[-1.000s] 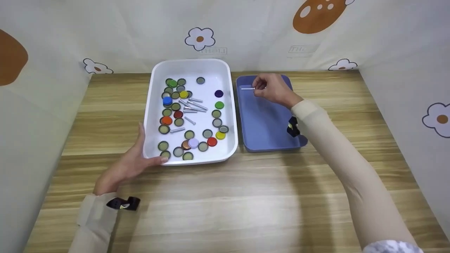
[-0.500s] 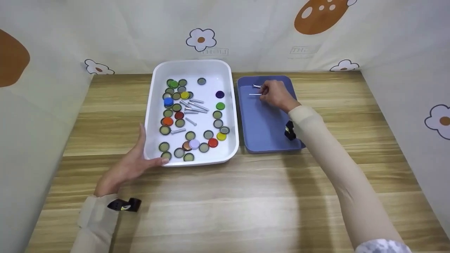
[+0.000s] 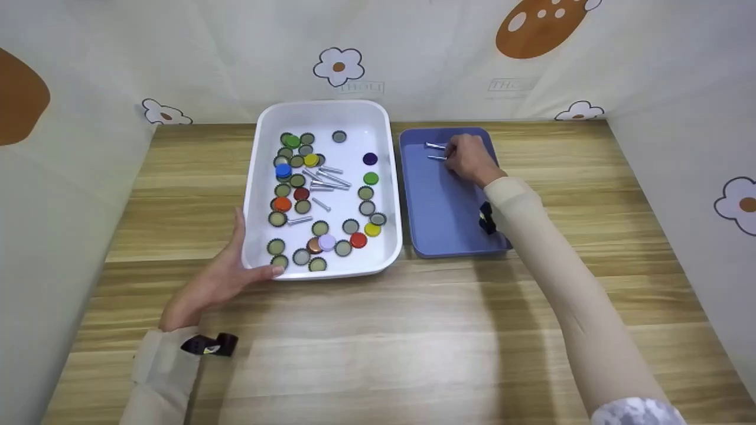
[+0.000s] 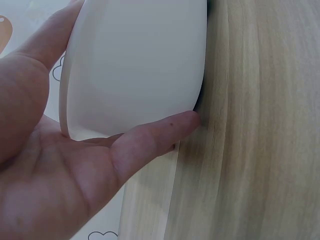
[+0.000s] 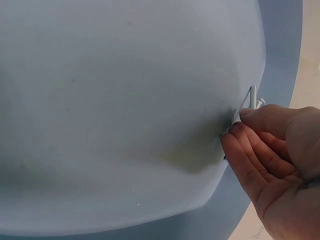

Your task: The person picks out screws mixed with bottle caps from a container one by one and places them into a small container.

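My left hand [image 3: 217, 282] holds the near left corner of a white tray [image 3: 342, 203], its thumb over the rim; the left wrist view shows the fingers against the tray's outer wall. Inside the tray lie several silver bolts [image 3: 331, 178] among bottle caps. To the right, my right hand [image 3: 469, 158] is low in the far part of a blue tray [image 3: 437, 206]. Its thumb and fingertips pinch a silver bolt [image 3: 437, 157], whose shank points left. Another bolt [image 3: 435, 146] lies just beyond it, partly hidden by the hand.
The bottle caps are silver, green, yellow, blue, red, orange and purple, such as the red cap [image 3: 358, 239]. Both trays stand side by side on a wooden table [image 3: 378, 342]. A patterned cloth wall [image 3: 413, 53] rises behind the trays and at both sides.
My right hand has lowered and shifted slightly right and nearer within the blue tray, carrying the bolt. The bolt lying beyond it has come into view. The left hand keeps its hold.
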Motion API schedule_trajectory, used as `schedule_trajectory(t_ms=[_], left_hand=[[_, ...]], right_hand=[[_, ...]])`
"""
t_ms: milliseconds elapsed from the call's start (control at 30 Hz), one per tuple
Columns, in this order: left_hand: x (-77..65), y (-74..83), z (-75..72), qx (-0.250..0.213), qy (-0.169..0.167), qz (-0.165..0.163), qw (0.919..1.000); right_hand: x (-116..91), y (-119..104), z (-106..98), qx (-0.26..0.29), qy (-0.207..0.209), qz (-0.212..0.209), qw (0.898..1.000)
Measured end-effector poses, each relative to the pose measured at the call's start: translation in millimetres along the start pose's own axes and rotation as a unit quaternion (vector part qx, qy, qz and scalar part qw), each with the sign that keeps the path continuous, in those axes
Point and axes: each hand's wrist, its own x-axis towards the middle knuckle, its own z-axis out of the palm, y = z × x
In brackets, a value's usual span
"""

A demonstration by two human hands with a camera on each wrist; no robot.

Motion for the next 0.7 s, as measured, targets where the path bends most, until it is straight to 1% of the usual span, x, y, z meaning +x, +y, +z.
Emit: schedule_trajectory(t_ms=[167, 333, 567, 700], left_hand=[[0.1, -0.7, 0.5, 0.001, 0.000, 0.005, 1.0000], [-0.5, -0.7, 1.0, 0.001, 0.002, 0.010, 0.9999], [0.4, -0.1, 1.1, -0.006, 0.005, 0.021, 0.9997], [0.8, -0.6, 0.8, -0.009, 0.006, 0.028, 0.9995]], right_hand=[[1.0, -1.8, 1.5, -0.002, -0.002, 0.008, 1.000], [2.2, -3.1, 2.1, -0.009, -0.004, 0.006, 1.000], [5.7, -3.6, 2.9, -0.016, 0.003, 0.014, 1.000], [8.8, -4.1, 4.6, -0.029, 0.017, 0.001, 0.999]])
